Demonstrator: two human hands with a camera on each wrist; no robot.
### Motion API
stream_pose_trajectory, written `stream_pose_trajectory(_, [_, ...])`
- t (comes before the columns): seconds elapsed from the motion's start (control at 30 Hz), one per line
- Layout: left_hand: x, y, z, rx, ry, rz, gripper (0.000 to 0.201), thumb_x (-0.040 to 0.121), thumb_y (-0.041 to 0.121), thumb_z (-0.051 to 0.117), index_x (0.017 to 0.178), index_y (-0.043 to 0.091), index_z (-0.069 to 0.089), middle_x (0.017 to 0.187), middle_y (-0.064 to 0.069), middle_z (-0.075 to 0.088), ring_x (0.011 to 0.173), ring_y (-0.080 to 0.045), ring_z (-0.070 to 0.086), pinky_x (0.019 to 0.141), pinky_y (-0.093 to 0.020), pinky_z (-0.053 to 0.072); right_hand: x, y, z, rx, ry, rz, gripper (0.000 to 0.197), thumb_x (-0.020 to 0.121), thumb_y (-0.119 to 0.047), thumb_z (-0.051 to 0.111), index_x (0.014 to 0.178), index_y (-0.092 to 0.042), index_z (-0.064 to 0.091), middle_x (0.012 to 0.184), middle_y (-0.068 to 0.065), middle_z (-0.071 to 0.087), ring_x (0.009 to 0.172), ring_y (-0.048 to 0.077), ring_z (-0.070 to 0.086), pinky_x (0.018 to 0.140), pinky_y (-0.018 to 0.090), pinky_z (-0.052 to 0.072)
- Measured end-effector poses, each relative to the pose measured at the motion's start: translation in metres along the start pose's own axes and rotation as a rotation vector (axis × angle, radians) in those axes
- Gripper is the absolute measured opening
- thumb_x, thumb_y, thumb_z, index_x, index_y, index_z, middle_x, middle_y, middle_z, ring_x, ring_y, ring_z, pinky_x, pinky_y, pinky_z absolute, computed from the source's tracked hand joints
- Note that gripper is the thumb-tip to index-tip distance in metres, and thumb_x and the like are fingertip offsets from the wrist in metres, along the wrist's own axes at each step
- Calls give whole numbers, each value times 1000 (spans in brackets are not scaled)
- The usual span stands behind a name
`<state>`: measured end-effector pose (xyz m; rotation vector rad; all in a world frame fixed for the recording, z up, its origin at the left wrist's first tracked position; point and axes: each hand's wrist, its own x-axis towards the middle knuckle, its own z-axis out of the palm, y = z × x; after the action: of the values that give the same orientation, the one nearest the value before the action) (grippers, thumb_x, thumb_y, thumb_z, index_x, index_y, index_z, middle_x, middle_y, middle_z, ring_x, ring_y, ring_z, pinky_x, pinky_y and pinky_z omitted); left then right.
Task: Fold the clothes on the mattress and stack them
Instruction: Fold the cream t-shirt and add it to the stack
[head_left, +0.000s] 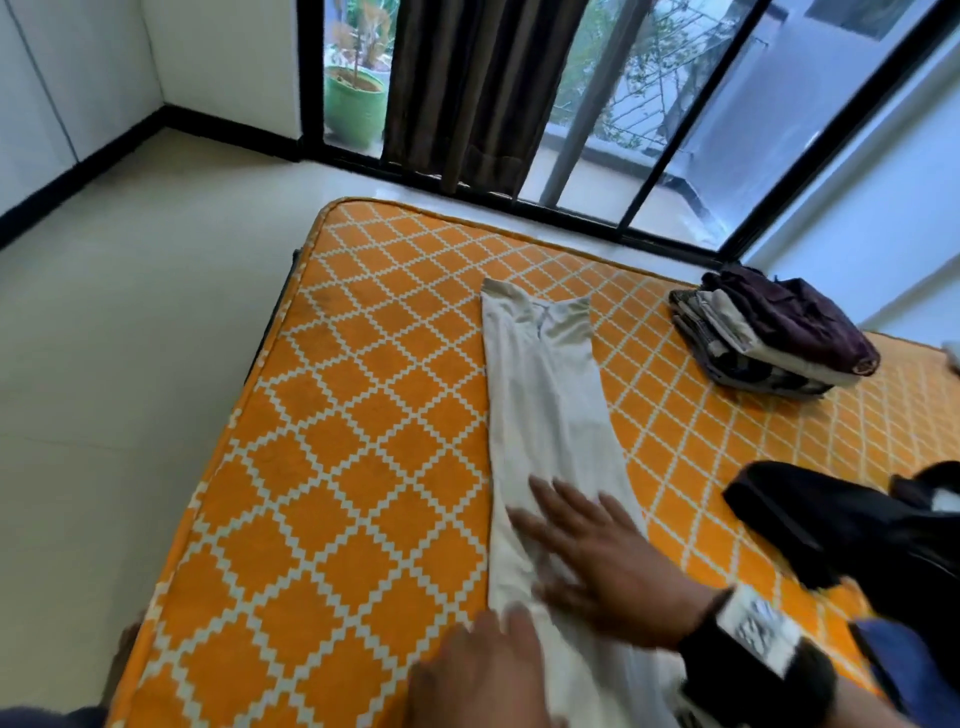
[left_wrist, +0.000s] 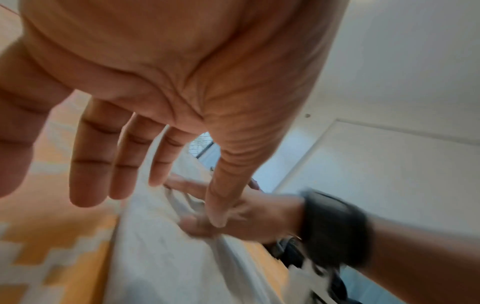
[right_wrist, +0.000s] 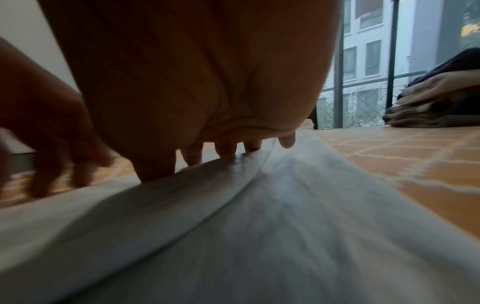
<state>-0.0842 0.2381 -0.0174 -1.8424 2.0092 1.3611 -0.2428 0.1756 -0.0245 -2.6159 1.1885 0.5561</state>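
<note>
Pale cream trousers (head_left: 545, 395) lie lengthwise on the orange patterned mattress (head_left: 363, 415), legs together, hems toward the window. My right hand (head_left: 587, 551) lies flat on them with straight, spread fingers; in the right wrist view its fingertips (right_wrist: 226, 152) press the cloth (right_wrist: 259, 226). My left hand (head_left: 483, 670) hovers open at the near end by the garment's left edge; in the left wrist view its fingers (left_wrist: 103, 164) are straight above the cloth (left_wrist: 161, 246). A stack of folded clothes (head_left: 774, 332) sits at the far right.
A dark garment (head_left: 841, 525) and a blue one (head_left: 904, 670) lie unfolded at the right. The mattress rests on a pale tiled floor (head_left: 130, 364), its left edge beside open floor. A barred window and a brown curtain (head_left: 483, 88) stand behind.
</note>
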Motion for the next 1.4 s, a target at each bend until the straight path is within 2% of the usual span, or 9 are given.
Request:
stream_pose_trajectory(0.1, [-49,-33,15,24,214,-78,86,84,65,69,147,23,27,144,-1,39,137,-24,43,112,-36,39,-57,-13,17,124,-22,-33,68,99,-71,37,158,-59,5,168,-23,-20,155,6,-21,126,37,-7])
stream_pose_trajectory(0.27, [-36,-29,19,-191,219,-121,94,57,79,71,125,23,39,128,1,62,122,-27,59,98,-40,51,-101,-5,47,405,653,337,46,86,-67,63,121,-38,68,124,-20,67,119,8,62,96,42,55])
stream_pose_trajectory(0.37, [-24,-33,29,-155,243,-231,98,39,89,57,119,32,47,123,6,64,121,-28,59,100,-49,49,-107,3,60,313,388,802,80,72,-84,61,131,-31,51,123,-5,55,121,26,57,89,43,52])
stream_pose_trajectory(0.5, [-22,-23,39,-170,265,-261,72,40,86,58,94,39,61,116,10,70,119,-26,60,101,-48,48,-105,6,59,636,277,800,64,66,-76,78,99,-27,54,93,-14,59,94,18,64,65,35,44])
stream_pose_trajectory(0.6, [-36,-15,35,-498,335,-159,54,52,68,84,71,20,69,79,4,73,83,-21,70,72,-28,53,-106,1,62,843,283,730,54,54,-70,81,80,-23,71,74,-10,72,76,12,70,62,35,51])
stream_pose_trajectory(0.8, [-62,-18,51,-1033,346,-99,53,63,23,98,90,-10,66,102,-31,73,90,-41,72,76,-43,53,-117,-3,48,1332,591,618,21,74,-26,90,89,-17,77,82,-3,79,77,19,75,71,45,61])
stream_pose_trajectory(1.0, [-90,-17,71,-940,377,-244,26,85,5,81,80,7,55,52,-12,58,32,-15,45,36,-16,28,-138,-9,36,1205,388,519,17,75,-15,85,88,-21,75,87,-7,78,81,11,74,82,41,61])
stream_pose_trajectory(1.2, [-113,-21,74,-914,318,-305,26,86,2,79,100,1,57,50,-11,52,30,-14,37,35,-15,24,-154,-19,28,676,71,586,56,63,-43,83,110,-27,58,107,-4,64,97,20,64,82,38,57])
stream_pose_trajectory(1.4, [-124,-17,79,-891,370,-308,45,85,0,79,117,3,48,49,-8,52,32,-16,34,37,-19,25,-172,-21,9,572,183,542,91,73,-41,77,153,-30,33,122,-1,66,99,21,65,78,38,57])
